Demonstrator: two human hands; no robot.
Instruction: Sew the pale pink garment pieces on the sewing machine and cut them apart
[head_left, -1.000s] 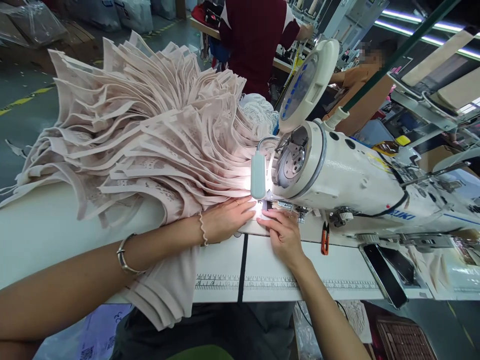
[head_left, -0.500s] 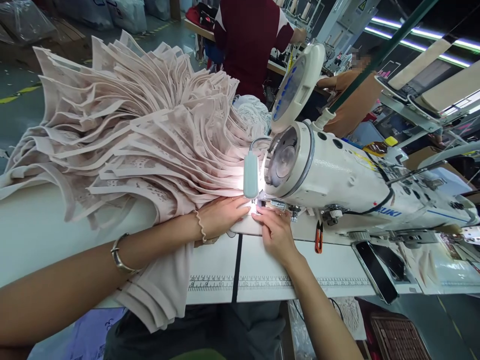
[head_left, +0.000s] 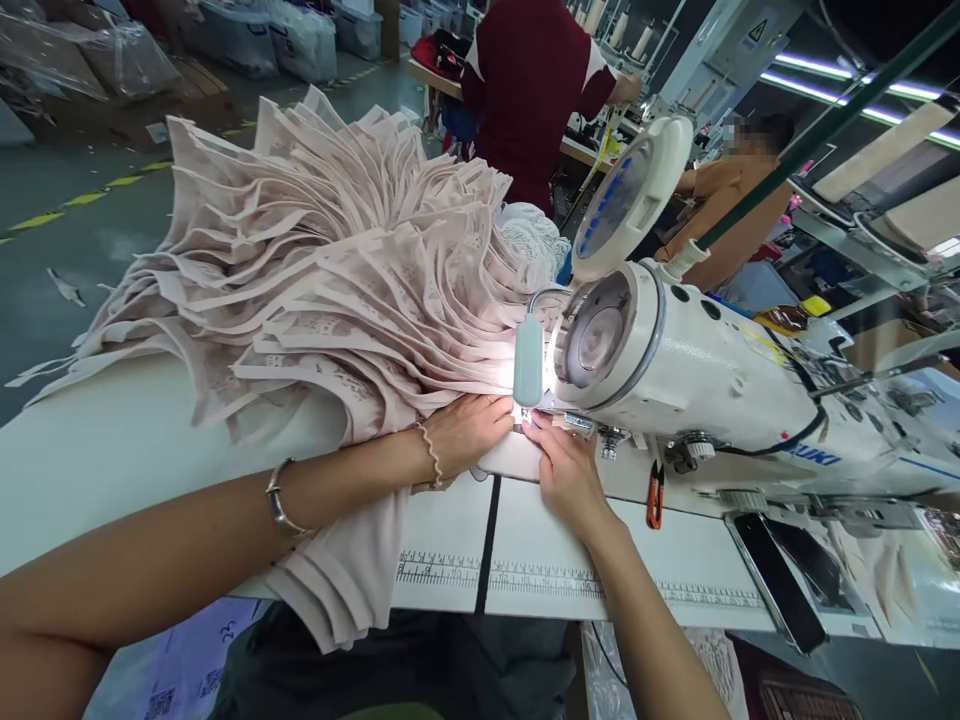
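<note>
At the needle area of a white sewing machine (head_left: pixel 637 350), both hands meet under a bright lamp (head_left: pixel 529 360). My left hand (head_left: pixel 472 435) points its upper fingers toward the needle, with other fingers curled beneath; it is closed on an edge of pale pink fabric (head_left: pixel 360 360). That fabric is a large ruffled bundle of layered garment pieces with lacy parts, and some hang below my forearm over the table edge. My right hand (head_left: pixel 574 470) lies on the machine bed (head_left: pixel 499 460), fingers stretched out beside the presser foot. What lies under its fingertips is hard to make out.
Orange-handled thread snips (head_left: pixel 655 497) lie right of my right hand. A phone (head_left: pixel 776 580) rests near the table's front edge, along which a printed ruler (head_left: pixel 547 582) runs. White lace (head_left: pixel 532 240) sits behind the bundle. Two people (head_left: pixel 532 90) (head_left: pixel 739 200) work beyond.
The whole scene has shifted right and slightly down as my head turned. My hands stay at the needle, in nearly the same pose.
</note>
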